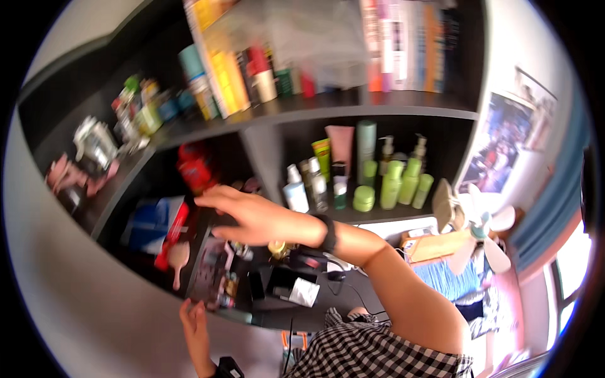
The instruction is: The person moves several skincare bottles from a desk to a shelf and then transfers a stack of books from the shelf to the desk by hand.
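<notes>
My right hand [257, 219] reaches across to the left above the desk, fingers apart and holding nothing, with a dark band on its wrist. It is nearest to the opening of the lower left shelf, where a red object [194, 163] stands. My left hand [194, 321] is low at the left, by the desk's edge, its fingers slightly bent and nothing seen in it. Between the hands lie a pink hairbrush [178, 257], a blue and white package [158, 224] and a pinkish organizer [208, 271] with small items. A dark phone [256, 285] and a white packet [304, 292] lie on the desk.
Green cosmetic bottles [391, 185], a pink tube [340, 144] and a white spray bottle [296, 191] stand on the middle shelf. Above are books [406, 52]. A white-bladed fan [482, 227] and a cardboard box [437, 245] are at the right. Cables [352, 290] run over the desk.
</notes>
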Demonstrator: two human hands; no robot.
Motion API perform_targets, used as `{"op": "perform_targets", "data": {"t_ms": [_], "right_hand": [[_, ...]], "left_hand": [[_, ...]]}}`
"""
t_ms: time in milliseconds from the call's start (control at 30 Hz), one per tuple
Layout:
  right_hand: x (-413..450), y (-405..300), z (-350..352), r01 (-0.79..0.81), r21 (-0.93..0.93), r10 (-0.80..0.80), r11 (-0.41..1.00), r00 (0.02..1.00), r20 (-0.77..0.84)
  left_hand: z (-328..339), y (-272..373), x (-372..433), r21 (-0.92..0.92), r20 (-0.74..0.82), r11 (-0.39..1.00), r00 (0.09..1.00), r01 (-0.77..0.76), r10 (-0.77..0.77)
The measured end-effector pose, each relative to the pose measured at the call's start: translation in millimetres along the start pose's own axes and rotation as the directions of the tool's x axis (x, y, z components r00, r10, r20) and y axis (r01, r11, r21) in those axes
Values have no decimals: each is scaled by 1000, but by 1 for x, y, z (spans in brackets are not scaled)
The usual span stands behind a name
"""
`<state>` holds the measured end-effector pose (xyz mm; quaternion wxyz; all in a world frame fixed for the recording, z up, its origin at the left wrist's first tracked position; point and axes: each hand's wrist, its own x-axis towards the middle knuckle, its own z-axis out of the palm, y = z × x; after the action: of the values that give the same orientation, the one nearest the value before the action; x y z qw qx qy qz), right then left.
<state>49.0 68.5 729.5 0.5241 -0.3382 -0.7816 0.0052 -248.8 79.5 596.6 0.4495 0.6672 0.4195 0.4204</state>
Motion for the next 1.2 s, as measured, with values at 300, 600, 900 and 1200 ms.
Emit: {"op": "perform_targets", "data": {"t_ms": [300,600,900,1200], "right_hand": [[-64,-136,-224,-351,-385,-46,854,686,-726],[41,-48,-357,-367,-907,-180,204,897,-404],[47,-59,-462,-557,-804,-248,-206,825,-508],[61,-46,-484,-774,-524,-138,-356,598,-790]], "left_hand": [[78,-1,71,-85,336,989,931,-124,146],[113,14,91,-109,409,977,888,-182,211],[104,6,93,-118,372,976,904,-182,213],[103,-2,91,-4,357,995,930,-96,91]]}}
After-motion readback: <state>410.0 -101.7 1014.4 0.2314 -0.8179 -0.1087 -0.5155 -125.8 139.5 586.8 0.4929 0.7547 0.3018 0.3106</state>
